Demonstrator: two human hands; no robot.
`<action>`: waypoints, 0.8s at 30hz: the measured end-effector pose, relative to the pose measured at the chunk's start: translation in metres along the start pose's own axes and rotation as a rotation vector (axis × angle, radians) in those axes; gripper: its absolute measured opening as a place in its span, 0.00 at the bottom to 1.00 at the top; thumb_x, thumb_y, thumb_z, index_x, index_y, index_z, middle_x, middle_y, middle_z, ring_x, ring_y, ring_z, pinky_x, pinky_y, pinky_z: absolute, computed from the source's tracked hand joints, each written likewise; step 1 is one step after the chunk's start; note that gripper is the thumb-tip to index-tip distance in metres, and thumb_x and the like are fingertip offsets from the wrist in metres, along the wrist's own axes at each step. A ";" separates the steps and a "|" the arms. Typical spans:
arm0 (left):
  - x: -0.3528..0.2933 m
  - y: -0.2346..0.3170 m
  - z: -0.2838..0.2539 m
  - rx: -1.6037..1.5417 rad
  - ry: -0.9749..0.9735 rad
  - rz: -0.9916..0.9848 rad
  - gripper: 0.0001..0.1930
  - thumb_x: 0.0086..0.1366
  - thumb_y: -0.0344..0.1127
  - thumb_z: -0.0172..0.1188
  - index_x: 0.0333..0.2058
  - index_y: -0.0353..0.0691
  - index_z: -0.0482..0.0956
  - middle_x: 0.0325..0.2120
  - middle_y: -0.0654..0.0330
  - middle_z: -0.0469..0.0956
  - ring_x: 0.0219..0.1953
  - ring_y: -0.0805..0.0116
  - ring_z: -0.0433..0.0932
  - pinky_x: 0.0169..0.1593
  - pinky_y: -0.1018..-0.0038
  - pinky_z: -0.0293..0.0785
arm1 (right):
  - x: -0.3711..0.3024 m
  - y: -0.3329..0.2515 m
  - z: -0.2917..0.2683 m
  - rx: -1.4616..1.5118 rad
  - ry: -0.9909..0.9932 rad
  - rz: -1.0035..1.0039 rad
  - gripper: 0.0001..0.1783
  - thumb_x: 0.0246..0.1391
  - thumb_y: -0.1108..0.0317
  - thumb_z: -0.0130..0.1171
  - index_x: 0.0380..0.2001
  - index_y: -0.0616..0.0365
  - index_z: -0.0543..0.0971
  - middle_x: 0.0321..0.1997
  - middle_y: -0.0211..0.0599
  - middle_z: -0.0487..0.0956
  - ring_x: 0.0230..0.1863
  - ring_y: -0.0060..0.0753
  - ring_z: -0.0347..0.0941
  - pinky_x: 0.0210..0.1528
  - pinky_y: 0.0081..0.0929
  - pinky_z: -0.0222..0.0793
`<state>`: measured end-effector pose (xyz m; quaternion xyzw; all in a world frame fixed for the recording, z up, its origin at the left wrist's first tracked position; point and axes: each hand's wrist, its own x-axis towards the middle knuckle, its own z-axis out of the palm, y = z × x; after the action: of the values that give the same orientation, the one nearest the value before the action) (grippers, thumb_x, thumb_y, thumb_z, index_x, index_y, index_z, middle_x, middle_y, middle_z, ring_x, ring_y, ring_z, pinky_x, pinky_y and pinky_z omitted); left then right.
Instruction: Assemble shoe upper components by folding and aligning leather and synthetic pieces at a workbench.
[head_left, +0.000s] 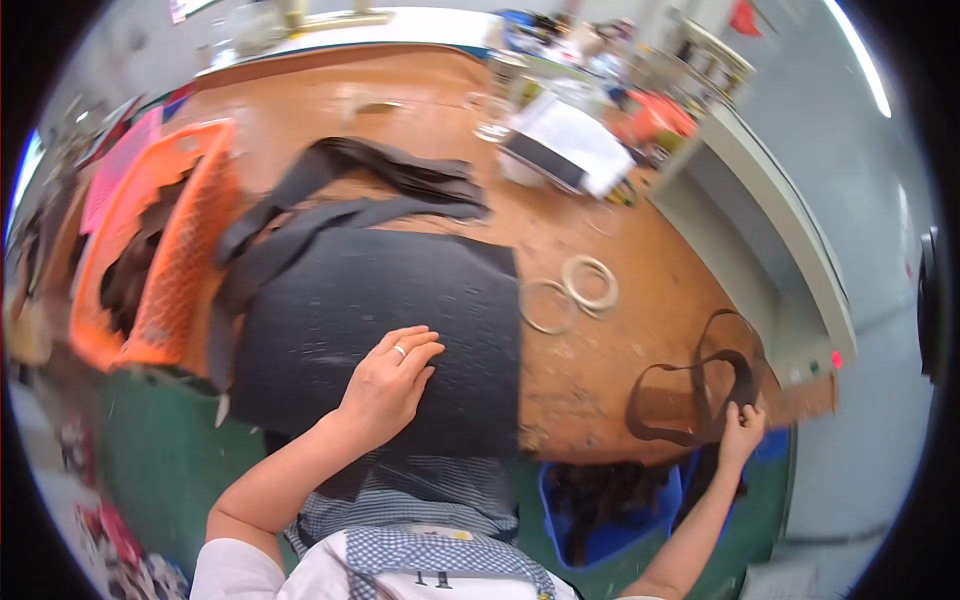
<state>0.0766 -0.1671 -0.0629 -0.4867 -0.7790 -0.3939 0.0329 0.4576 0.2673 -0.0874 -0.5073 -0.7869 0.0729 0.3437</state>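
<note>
A black sheet-like mat [380, 290] with small marks on its surface lies at the table's front edge. My left hand [392, 378] is over the middle of it, a ring on one finger. Its fingers are stretched out and rather close together, with nothing visible in them. At the table's right front corner, my right hand [743, 428] pinches a dark looped strap [740, 375]. The strap's loops spread on the brown tabletop to the left of and beyond that hand.
Dark fabric strips [370, 165] lie along the mat's far side. An orange basket [170, 290] with dark pieces stands left. Tape rolls [590, 283] lie right of the mat. A grey open-fronted box [790, 240] bounds the right side. Below the front edge sits a blue bin [555, 500] of dark pieces.
</note>
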 end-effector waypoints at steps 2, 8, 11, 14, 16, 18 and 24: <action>0.016 0.012 0.029 0.025 -0.118 0.121 0.16 0.52 0.20 0.61 0.42 0.33 0.76 0.47 0.48 0.76 0.54 0.48 0.73 0.57 0.60 0.71 | -0.051 0.028 -0.028 -0.026 0.202 -0.066 0.17 0.49 0.66 0.68 0.34 0.71 0.78 0.42 0.42 0.76 0.35 0.34 0.73 0.40 0.29 0.70; 0.011 0.036 0.064 0.128 -0.214 0.213 0.20 0.53 0.20 0.61 0.47 0.31 0.75 0.54 0.47 0.71 0.60 0.48 0.67 0.63 0.56 0.63 | -0.165 0.123 -0.065 -0.039 0.329 0.464 0.19 0.49 0.63 0.69 0.23 0.70 0.74 0.29 0.38 0.74 0.30 0.27 0.65 0.36 0.30 0.65; 0.006 0.034 0.072 0.101 -0.238 0.226 0.22 0.53 0.19 0.60 0.49 0.31 0.74 0.56 0.46 0.69 0.61 0.47 0.66 0.65 0.54 0.61 | -0.191 0.158 -0.049 -0.096 0.123 0.634 0.20 0.49 0.54 0.67 0.25 0.64 0.78 0.34 0.44 0.77 0.34 0.35 0.70 0.41 0.33 0.68; 0.002 0.033 0.059 0.029 -0.287 0.216 0.23 0.52 0.20 0.62 0.49 0.31 0.73 0.56 0.46 0.69 0.61 0.46 0.66 0.64 0.54 0.62 | -0.193 0.158 -0.013 -0.271 -0.011 0.559 0.19 0.50 0.54 0.67 0.35 0.59 0.82 0.44 0.49 0.77 0.47 0.43 0.73 0.50 0.34 0.70; -0.010 0.033 0.047 -0.001 -0.244 0.144 0.22 0.52 0.19 0.61 0.49 0.30 0.74 0.55 0.45 0.70 0.60 0.46 0.67 0.63 0.55 0.64 | -0.164 0.141 0.000 -0.501 0.157 0.213 0.17 0.54 0.60 0.64 0.44 0.57 0.81 0.50 0.53 0.75 0.57 0.46 0.70 0.55 0.35 0.70; -0.020 0.025 0.025 0.069 -0.172 0.064 0.19 0.53 0.19 0.61 0.46 0.30 0.76 0.52 0.46 0.73 0.59 0.47 0.70 0.61 0.57 0.67 | -0.101 0.030 0.017 -0.002 0.246 0.013 0.11 0.56 0.70 0.61 0.42 0.61 0.81 0.50 0.50 0.76 0.53 0.46 0.72 0.52 0.34 0.71; -0.057 -0.010 -0.008 0.194 0.148 -0.187 0.13 0.56 0.17 0.57 0.41 0.31 0.78 0.47 0.50 0.78 0.55 0.49 0.73 0.55 0.61 0.72 | -0.020 -0.234 0.065 0.299 -0.239 -0.460 0.15 0.54 0.69 0.62 0.44 0.64 0.78 0.42 0.46 0.79 0.46 0.41 0.76 0.48 0.32 0.72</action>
<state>0.0958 -0.2169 -0.0883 -0.3762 -0.8508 -0.3530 0.0999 0.2473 0.1549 -0.0377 -0.2474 -0.8965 0.1673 0.3271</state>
